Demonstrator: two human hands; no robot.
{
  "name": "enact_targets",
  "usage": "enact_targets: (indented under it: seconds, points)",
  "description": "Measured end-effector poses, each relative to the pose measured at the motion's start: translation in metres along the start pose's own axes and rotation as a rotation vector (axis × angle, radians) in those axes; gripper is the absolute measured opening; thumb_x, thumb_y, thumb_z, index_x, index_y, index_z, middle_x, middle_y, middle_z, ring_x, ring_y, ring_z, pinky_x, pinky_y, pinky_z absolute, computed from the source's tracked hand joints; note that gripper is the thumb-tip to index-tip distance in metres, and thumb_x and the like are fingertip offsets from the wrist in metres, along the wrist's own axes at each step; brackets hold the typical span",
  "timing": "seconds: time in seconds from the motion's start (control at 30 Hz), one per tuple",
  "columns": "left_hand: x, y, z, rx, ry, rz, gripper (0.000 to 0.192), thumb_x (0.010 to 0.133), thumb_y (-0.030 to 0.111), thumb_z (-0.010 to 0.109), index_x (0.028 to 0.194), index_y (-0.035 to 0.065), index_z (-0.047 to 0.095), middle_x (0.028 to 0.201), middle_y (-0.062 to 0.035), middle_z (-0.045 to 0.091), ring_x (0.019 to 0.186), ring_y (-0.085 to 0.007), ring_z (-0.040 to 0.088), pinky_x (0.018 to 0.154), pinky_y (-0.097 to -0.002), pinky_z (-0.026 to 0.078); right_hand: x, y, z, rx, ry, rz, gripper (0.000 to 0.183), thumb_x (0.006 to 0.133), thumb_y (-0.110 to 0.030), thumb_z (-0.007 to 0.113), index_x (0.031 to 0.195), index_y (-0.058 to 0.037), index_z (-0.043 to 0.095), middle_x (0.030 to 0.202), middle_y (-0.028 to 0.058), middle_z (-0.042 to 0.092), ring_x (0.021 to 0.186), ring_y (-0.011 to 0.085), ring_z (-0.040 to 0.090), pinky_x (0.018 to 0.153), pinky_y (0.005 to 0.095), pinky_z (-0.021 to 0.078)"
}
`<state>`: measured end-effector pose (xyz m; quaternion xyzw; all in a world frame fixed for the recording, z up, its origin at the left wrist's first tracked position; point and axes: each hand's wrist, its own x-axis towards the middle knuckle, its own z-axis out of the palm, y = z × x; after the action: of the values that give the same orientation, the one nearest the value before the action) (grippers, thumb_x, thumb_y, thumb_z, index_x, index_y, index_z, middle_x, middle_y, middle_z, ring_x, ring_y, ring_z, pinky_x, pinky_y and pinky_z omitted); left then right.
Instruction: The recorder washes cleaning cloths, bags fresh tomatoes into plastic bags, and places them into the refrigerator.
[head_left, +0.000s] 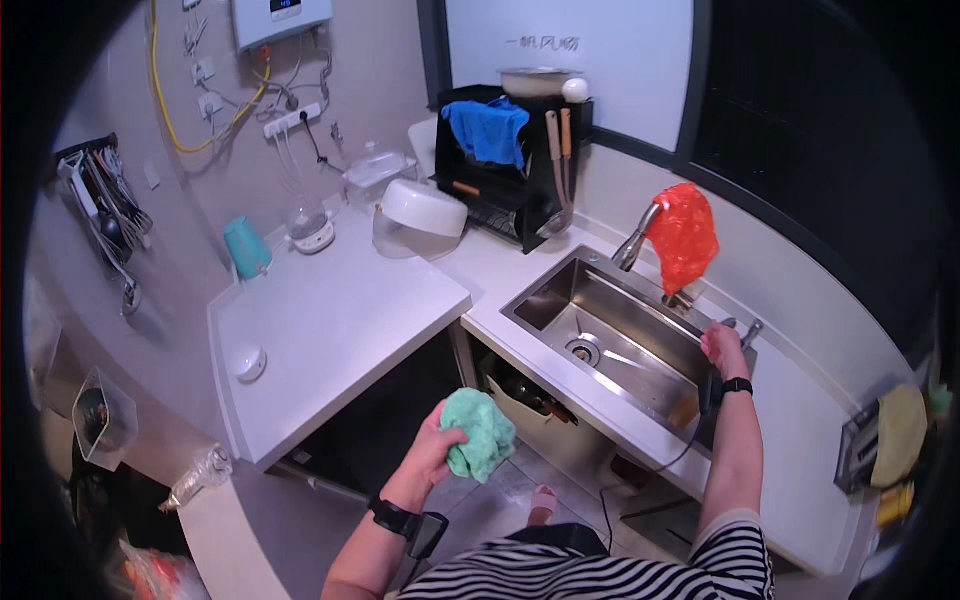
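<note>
My left hand (433, 450) grips a crumpled green cloth (478, 435) above the floor, in front of the counter. My right hand (724, 346) is over the back right edge of the stainless steel sink (637, 330), near a small metal lever (751, 332); its fingers are curled, and I cannot tell whether they touch or hold anything. A red plastic bag (684, 236) hangs on the sink's faucet (637, 238). The basin's drain (583, 351) shows at the sink's left part.
A black rack (480, 196) with a blue cloth (487, 131) stands in the corner beside a white-and-clear container (421, 214). On the left counter (337, 315) are a teal cup (247, 247) and a small white bowl (250, 363). A dark cable hangs past the sink's front edge.
</note>
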<state>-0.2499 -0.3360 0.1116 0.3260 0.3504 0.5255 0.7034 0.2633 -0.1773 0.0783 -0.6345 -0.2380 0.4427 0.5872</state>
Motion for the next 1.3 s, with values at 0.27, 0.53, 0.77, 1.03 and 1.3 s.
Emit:
enact_targets:
  seconds: [0.27, 0.53, 0.77, 1.03, 1.3]
  points:
    - [0.078, 0.036, 0.011, 0.085, 0.139, 0.059, 0.053, 0.065, -0.011, 0.047, 0.116, 0.0009, 0.041, 0.108, -0.0107, 0.051, 0.1, -0.0216, 0.051, 0.088, -0.0349, 0.042, 0.238, 0.081, -0.053, 0.123, -0.166, -0.196, 0.052, 0.079, -0.047, 0.045, 0.119, -0.0155, 0.035, 0.11, 0.0066, 0.044, 0.097, 0.0212, 0.045, 0.081, 0.0356, 0.0378]
    - [0.074, 0.032, -0.009, 0.146, 0.424, 0.185, 0.04, 0.062, -0.008, 0.048, 0.102, 0.0001, 0.051, 0.09, -0.0056, 0.055, 0.085, -0.0139, 0.054, 0.076, -0.0274, 0.044, 0.179, 0.03, 0.086, -0.416, -0.221, -0.008, 0.06, 0.08, -0.052, 0.04, 0.127, -0.017, 0.027, 0.121, 0.0078, 0.04, 0.106, 0.022, 0.043, 0.089, 0.0362, 0.0338]
    - [0.074, 0.039, -0.004, 0.146, 0.505, 0.181, 0.039, 0.062, -0.007, 0.049, 0.1, 0.001, 0.051, 0.087, -0.005, 0.055, 0.08, -0.0133, 0.054, 0.074, -0.0265, 0.044, 0.163, 0.019, 0.131, -0.532, -0.336, 0.021, 0.059, 0.08, -0.051, 0.041, 0.127, -0.0171, 0.028, 0.122, 0.0084, 0.04, 0.108, 0.0221, 0.042, 0.09, 0.0381, 0.0325]
    - [0.074, 0.048, -0.002, 0.217, 0.52, 0.221, 0.036, 0.06, -0.007, 0.049, 0.095, 0.0008, 0.052, 0.083, -0.0058, 0.056, 0.077, -0.0146, 0.055, 0.069, -0.0278, 0.046, 0.145, 0.016, 0.14, -0.556, -0.415, 0.046, 0.058, 0.081, -0.049, 0.042, 0.127, -0.0172, 0.029, 0.123, 0.0092, 0.04, 0.11, 0.0223, 0.041, 0.091, 0.0403, 0.031]
    - [0.142, 0.052, 0.034, 0.45, 0.262, 0.183, 0.036, 0.062, -0.005, 0.05, 0.097, 0.0034, 0.048, 0.078, -0.006, 0.053, 0.074, -0.0146, 0.054, 0.066, -0.0289, 0.046, 0.136, 0.037, 0.123, -0.461, -0.529, 0.099, 0.057, 0.081, -0.047, 0.043, 0.128, -0.0173, 0.03, 0.124, 0.0099, 0.04, 0.112, 0.0225, 0.04, 0.092, 0.0426, 0.0295]
